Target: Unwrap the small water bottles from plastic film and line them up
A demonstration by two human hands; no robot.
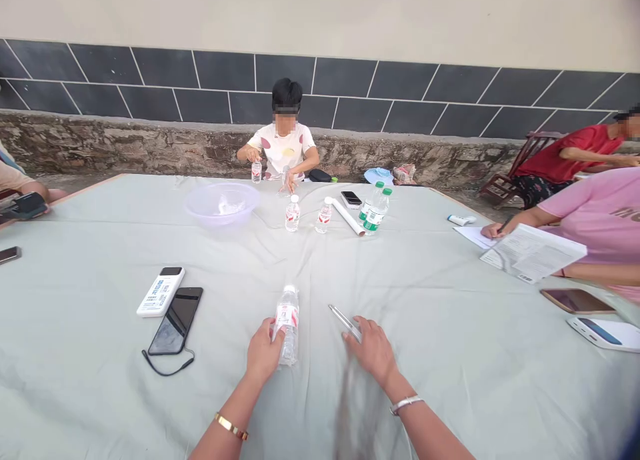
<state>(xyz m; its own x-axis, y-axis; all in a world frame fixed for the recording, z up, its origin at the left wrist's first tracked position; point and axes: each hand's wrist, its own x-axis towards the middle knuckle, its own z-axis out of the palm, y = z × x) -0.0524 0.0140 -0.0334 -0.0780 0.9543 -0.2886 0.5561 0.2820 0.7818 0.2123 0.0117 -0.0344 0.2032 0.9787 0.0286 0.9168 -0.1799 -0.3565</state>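
A clear water bottle [289,313] with a white cap and a red-and-white label is in front of me, with loose clear plastic film around it. My left hand [265,350] grips its left side, the thumb over the label and the other fingers partly hidden. To the right, a slim silver tool [345,320], shaped like a utility knife, points away and left. My right hand [373,347] has its fingers closed around the near end of this tool, close to the tabletop. The bottle and the tool are a short way apart.
A power bank [161,292] and a black phone [176,321] lie left. Farther off are a purple basin [223,204], small bottles [293,215], a white roll [347,217] and green-capped bottles [376,212]. A person [283,147] handles bottles opposite; another [595,213] writes at right.
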